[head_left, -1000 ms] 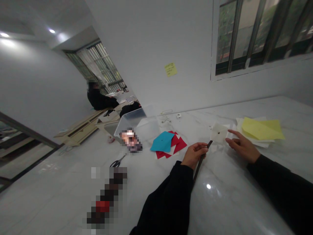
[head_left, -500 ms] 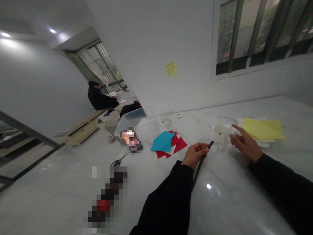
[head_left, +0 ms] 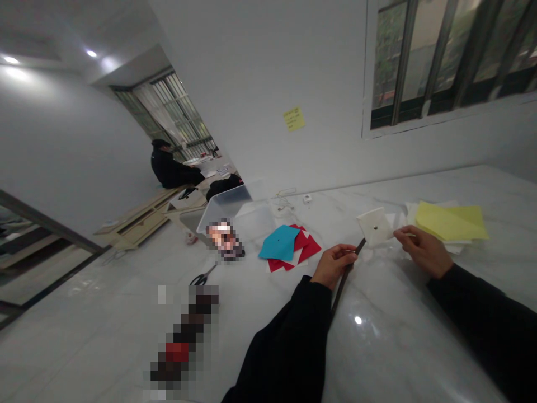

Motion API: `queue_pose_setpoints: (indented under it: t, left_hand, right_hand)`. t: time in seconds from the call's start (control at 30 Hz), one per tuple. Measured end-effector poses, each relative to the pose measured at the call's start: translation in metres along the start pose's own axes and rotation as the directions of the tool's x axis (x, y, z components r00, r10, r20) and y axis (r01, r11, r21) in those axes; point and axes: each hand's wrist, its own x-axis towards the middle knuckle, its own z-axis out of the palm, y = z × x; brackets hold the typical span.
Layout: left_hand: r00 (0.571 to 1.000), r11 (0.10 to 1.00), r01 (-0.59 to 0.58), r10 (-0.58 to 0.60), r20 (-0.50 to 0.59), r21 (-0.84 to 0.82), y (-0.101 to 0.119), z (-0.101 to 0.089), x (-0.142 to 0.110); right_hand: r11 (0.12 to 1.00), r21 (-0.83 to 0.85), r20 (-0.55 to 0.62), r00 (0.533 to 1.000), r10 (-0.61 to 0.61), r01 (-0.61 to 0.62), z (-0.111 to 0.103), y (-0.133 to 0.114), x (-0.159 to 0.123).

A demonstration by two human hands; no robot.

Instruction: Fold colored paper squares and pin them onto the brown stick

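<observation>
My left hand (head_left: 334, 265) pinches a long, thin, dark brown strip (head_left: 340, 290) close to its upper end. That end reaches the lower left edge of a white square of paper (head_left: 371, 224) with a small dark hole in its middle. On the paper's other side, my right hand (head_left: 423, 251) has thumb and fingers pressed together on its right corner. Left of my hands lies a pile of cut paper, with a blue piece (head_left: 278, 243) over red pieces (head_left: 309, 250) and white ones. The blue piece also has a small dark hole.
Yellow paper (head_left: 455, 220) lies over white sheets beyond my right hand. Scissors (head_left: 202, 277) and a clear plastic bin (head_left: 229, 210) stand left. A thin cable (head_left: 286, 200) and a small white box (head_left: 307, 198) lie by the wall. A person (head_left: 172, 165) sits far off.
My right hand's index finger has gone from stretched out to pinched in at the white paper's corner. The white paper has turned slightly and tilted. My left hand has barely moved.
</observation>
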Motion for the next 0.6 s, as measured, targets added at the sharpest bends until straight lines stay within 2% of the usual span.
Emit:
queue_pose_setpoints:
  t: [0.07, 0.13, 0.27, 0.33, 0.43, 0.6]
  left_hand:
    - [1.000, 1.000, -0.002, 0.002, 0.008, -0.001, -0.0006, -0.0005, 0.0004]
    - [1.000, 1.000, -0.005, 0.005, 0.014, -0.004, -0.0009, -0.0007, 0.0006]
    - [0.999, 0.999, -0.019, 0.018, -0.030, -0.032, -0.0001, 0.0003, 0.0001]
    - [0.999, 0.999, -0.018, 0.016, -0.051, -0.039, 0.0006, 0.0012, -0.0005]
    - [0.998, 0.999, -0.013, 0.011, -0.056, -0.036, 0.0014, 0.0022, -0.0010]
    - [0.999, 1.000, -0.013, 0.012, -0.044, -0.026, 0.0012, 0.0027, -0.0006]
  right_hand:
    - [0.998, 0.052, -0.072, 0.997, 0.022, -0.019, -0.0016, -0.0010, 0.0000]
    - [0.996, 0.087, -0.066, 0.998, 0.010, -0.004, -0.0033, -0.0028, -0.0004]
    - [0.999, 0.043, 0.166, 0.986, 0.007, -0.015, -0.0047, -0.0068, -0.0028]
    - [1.000, 0.022, 0.200, 0.980, 0.014, -0.019, -0.0043, -0.0078, -0.0039]
    - [1.000, 0.025, 0.136, 0.991, -0.011, 0.008, -0.0039, -0.0069, -0.0038]
    - [0.995, 0.095, -0.036, 0.999, -0.027, 0.030, -0.0040, -0.0053, -0.0021]
